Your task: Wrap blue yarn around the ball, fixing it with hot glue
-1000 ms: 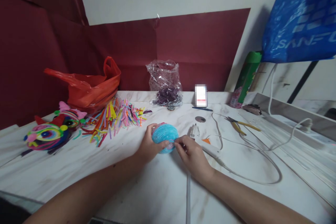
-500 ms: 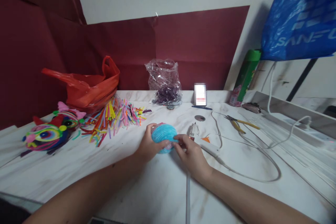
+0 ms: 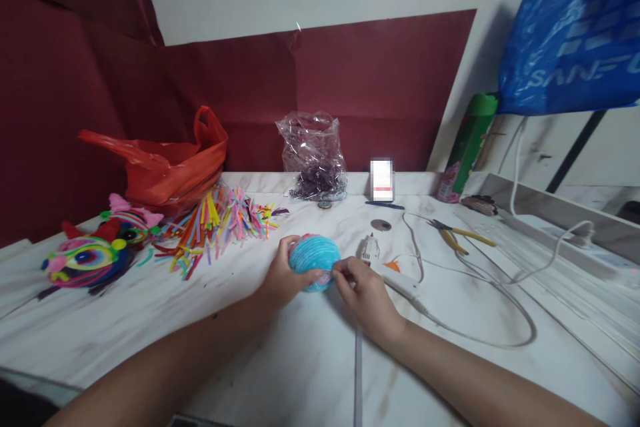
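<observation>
A ball [image 3: 314,255] wrapped in rows of fuzzy light-blue pipe cleaner, with pink showing at its top and lower right, is held just above the table. My left hand [image 3: 286,280] grips it from the left, thumb across the front and fingers behind. At its right edge my right hand [image 3: 367,293] is closed in a pinch on the blue pipe cleaner, whose end is hidden by the fingertips. Just beyond my right hand lies a white glue gun [image 3: 404,285], its nozzle pointing away. A small orange piece [image 3: 393,266] is beside it.
Pliers [image 3: 453,240], a cable [image 3: 530,330] and a power strip [image 3: 590,250] occupy the right. Colourful pipe-cleaner pieces [image 3: 215,223], a red bag [image 3: 170,170] and decorated figures [image 3: 87,259] stand left. A clear bag [image 3: 313,153], phone [image 3: 382,180] and grey disc [image 3: 381,225] are farther back.
My right fingertips have shifted slightly at the ball's right edge, and the blue strand that showed between them is now mostly covered. The left hand keeps its grip.
</observation>
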